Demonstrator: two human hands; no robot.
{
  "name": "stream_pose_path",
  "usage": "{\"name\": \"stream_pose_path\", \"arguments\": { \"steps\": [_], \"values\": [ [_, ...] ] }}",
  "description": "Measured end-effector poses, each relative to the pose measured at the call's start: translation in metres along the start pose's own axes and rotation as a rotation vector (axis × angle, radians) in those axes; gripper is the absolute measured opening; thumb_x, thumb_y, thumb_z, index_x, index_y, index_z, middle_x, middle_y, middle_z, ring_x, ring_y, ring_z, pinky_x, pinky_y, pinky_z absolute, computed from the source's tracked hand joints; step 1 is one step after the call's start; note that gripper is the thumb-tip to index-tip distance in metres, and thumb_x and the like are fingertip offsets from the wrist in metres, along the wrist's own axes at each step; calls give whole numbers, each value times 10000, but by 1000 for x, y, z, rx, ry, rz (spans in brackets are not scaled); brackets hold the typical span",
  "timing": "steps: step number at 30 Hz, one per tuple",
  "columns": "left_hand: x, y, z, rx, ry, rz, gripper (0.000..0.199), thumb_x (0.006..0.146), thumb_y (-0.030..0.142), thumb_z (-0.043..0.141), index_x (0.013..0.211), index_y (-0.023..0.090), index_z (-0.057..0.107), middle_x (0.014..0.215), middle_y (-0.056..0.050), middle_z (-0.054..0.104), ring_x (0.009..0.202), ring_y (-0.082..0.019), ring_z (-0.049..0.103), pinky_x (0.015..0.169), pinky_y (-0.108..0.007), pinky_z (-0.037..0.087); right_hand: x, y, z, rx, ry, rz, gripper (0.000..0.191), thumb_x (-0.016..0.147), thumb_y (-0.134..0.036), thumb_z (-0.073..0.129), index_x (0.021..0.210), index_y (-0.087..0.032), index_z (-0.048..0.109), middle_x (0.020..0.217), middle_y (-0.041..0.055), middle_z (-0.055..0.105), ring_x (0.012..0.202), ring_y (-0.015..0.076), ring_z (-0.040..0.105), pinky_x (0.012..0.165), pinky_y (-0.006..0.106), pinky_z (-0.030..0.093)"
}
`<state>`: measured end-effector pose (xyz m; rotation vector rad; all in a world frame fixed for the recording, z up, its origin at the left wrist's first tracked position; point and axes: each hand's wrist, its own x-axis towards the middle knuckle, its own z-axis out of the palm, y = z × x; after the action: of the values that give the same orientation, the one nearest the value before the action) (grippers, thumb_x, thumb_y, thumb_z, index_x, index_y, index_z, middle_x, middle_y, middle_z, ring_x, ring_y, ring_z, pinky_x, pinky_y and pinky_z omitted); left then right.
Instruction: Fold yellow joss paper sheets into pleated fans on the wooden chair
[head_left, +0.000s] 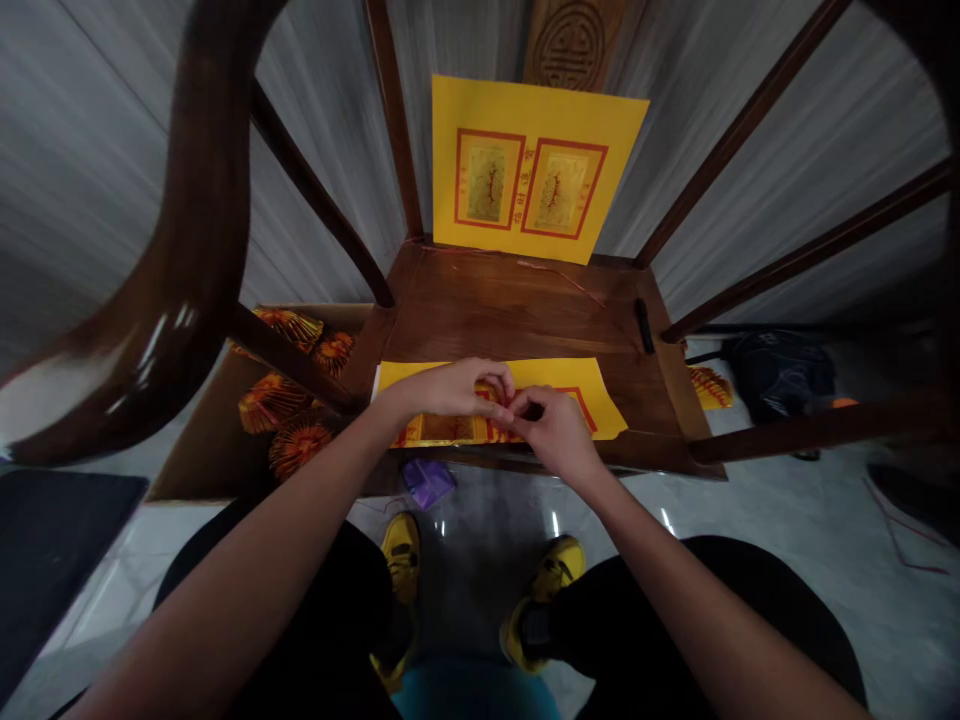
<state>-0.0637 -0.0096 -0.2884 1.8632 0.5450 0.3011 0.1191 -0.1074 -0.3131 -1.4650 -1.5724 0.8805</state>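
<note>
A yellow joss paper sheet (609, 405) with red frames and gold foil lies along the front of the wooden chair seat (525, 305). Over its middle, my left hand (461, 388) is closed in a pinch from the left. My right hand (555, 428) meets it from the right, thumb and fingertips pressed together. Some red and gold paper shows between the fingers, and the hands hide exactly how it is folded. Another yellow joss paper sheet (540, 110) stands upright against the chair back, with two gold panels and red characters.
A cardboard box (202, 440) with several folded red-gold paper fans (300, 440) stands left of the seat. A black pen-like object (643, 325) lies on the seat's right. A purple packet (427, 482) is on the floor. Curved wooden armrests (202, 200) flank the seat.
</note>
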Motion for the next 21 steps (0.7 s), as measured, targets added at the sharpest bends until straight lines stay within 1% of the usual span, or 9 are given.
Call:
{"name": "stream_pose_path", "arguments": {
  "steps": [4,8,12,16,18,21],
  "values": [
    [1,-7,5,-34,46,15,184,839,296,768,914,159,671,937,-36,730,915,-173,688,880,-310,511,-1,-1,0,6,8,1,198,746,-227,880,665,-216,700,691,-32,708,674,156,610,666,282,421],
    [1,-7,8,-46,81,11,149,846,272,754,885,157,666,898,-31,735,889,-163,689,858,-296,509,-3,0,2,-15,28,-12,226,743,-249,887,651,-218,684,681,-33,698,679,159,606,687,290,425],
    [0,-6,11,-101,86,-7,89,851,207,715,887,160,648,872,-20,738,849,-151,702,815,-278,513,-7,0,3,10,54,28,221,756,-309,874,673,-219,690,700,-18,712,676,171,620,689,308,442],
    [1,-7,13,-130,82,-2,74,851,179,710,880,160,645,868,-21,746,845,-145,710,812,-271,516,-11,-1,4,27,67,69,236,751,-335,870,691,-218,674,710,-10,708,681,183,639,684,318,459],
    [2,-8,13,-140,82,4,71,856,183,710,876,161,646,868,-23,747,843,-143,710,809,-271,519,-13,-1,6,42,108,90,262,730,-320,884,768,-224,643,717,-24,697,682,184,651,683,317,470],
    [3,-11,13,-152,83,6,64,856,176,708,886,160,654,874,-24,745,844,-141,712,792,-264,519,-15,0,8,94,164,113,404,703,-290,902,916,-243,562,723,-55,683,684,187,674,687,314,488]
  ]
}}
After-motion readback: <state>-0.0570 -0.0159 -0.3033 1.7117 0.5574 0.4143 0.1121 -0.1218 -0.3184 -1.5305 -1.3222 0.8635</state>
